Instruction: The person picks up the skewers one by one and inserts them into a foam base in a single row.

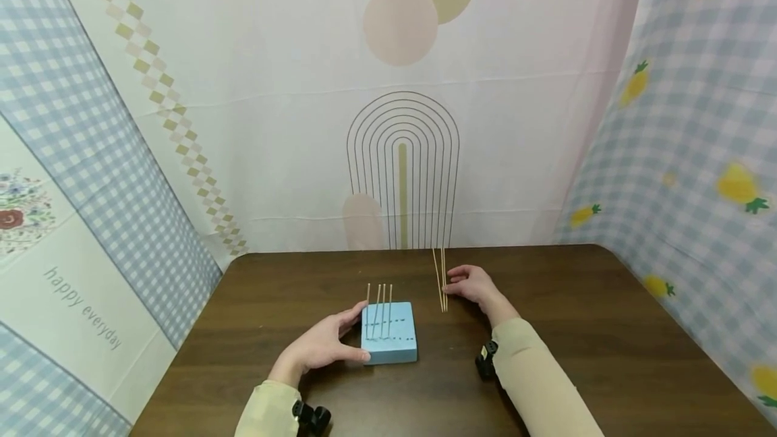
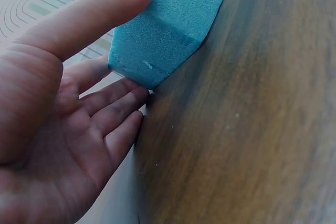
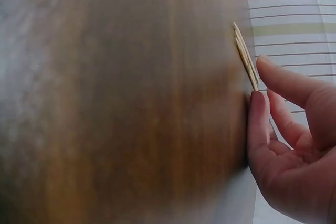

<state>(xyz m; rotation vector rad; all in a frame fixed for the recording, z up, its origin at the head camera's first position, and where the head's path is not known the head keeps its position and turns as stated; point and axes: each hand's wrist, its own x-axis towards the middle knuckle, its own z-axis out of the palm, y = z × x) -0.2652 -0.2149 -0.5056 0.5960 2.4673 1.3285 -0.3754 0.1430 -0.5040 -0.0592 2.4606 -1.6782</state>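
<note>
A light blue foam block (image 1: 390, 355) sits on the table, its top marked with rows of dark dots. Several thin wooden skewers (image 1: 384, 302) stand in its left part, one leaning. My left hand (image 1: 324, 342) holds the block at its left side: the thumb presses the near face (image 2: 173, 14), and the other fingers reach round the far corner. Further back on the right lie a few loose skewers (image 1: 444, 280) with pointed tips. Beside them is my right hand (image 1: 473, 286), a fingertip (image 3: 257, 100) right at the skewers (image 3: 244, 53) and the thumb apart from it.
The brown wooden table (image 1: 437, 396) ends at the back against a pale patterned cloth (image 1: 291, 167). Checked cloth hangs at the left (image 1: 91, 73) and at the right (image 1: 686, 174). Both wrists wear small black cameras.
</note>
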